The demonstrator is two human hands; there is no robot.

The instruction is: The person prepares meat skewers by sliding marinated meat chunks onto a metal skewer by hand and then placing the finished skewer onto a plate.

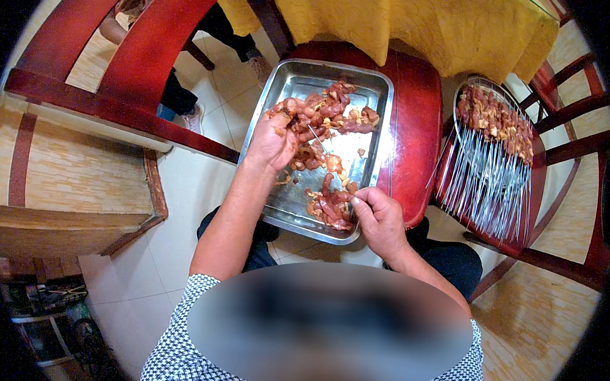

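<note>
A steel tray [261, 131] holds pieces of raw, reddish marinated meat [336, 96], spread in loose clumps. Over its left side my left hand [274, 140] is closed around a meat skewer [314, 131], whose thin metal rod shows beyond the fingers. Meat bunches against those fingers, so part of the grip is hidden. At the tray's near right rim my right hand [380, 220] pinches the edge of a meat piece [333, 207]. Its thumb and forefinger are pressed together.
The tray rests on a red wooden chair [416, 127]. To the right, another chair bears a round metal tray with many loaded skewers [495, 124], handles toward me. A yellow cloth [421, 22] hangs beyond. A red chair back [118, 100] and another person's legs [180, 93] are at left.
</note>
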